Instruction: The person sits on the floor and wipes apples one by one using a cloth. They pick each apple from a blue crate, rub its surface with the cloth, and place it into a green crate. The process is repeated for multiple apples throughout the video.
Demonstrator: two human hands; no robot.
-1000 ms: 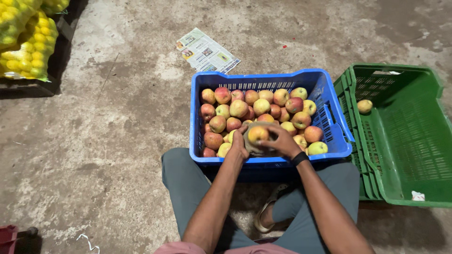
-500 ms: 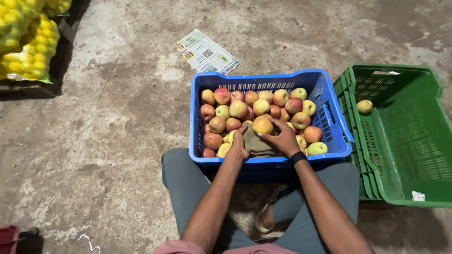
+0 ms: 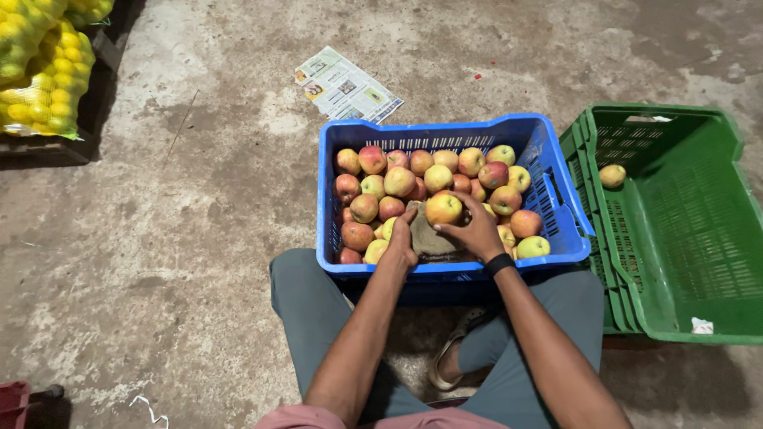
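Note:
A blue plastic crate (image 3: 556, 167) sits in front of my knees, holding several red and yellow apples. My right hand (image 3: 474, 231) grips one yellow-red apple (image 3: 443, 208) just above the pile, near the crate's front. My left hand (image 3: 402, 235) rests edge-on among the apples beside a bare brownish patch of crate bottom (image 3: 431, 240). Its fingers lie together and it holds nothing that I can see. A black band is on my right wrist.
A green plastic crate (image 3: 699, 262) stands to the right with a single apple (image 3: 612, 175) inside. A printed paper sheet (image 3: 346, 86) lies on the concrete floor behind the blue crate. Net bags of yellow fruit (image 3: 44, 75) are piled at the far left.
My right hand has lifted the apple slightly up and away from my body. The left hand has slid down to the gap in the pile.

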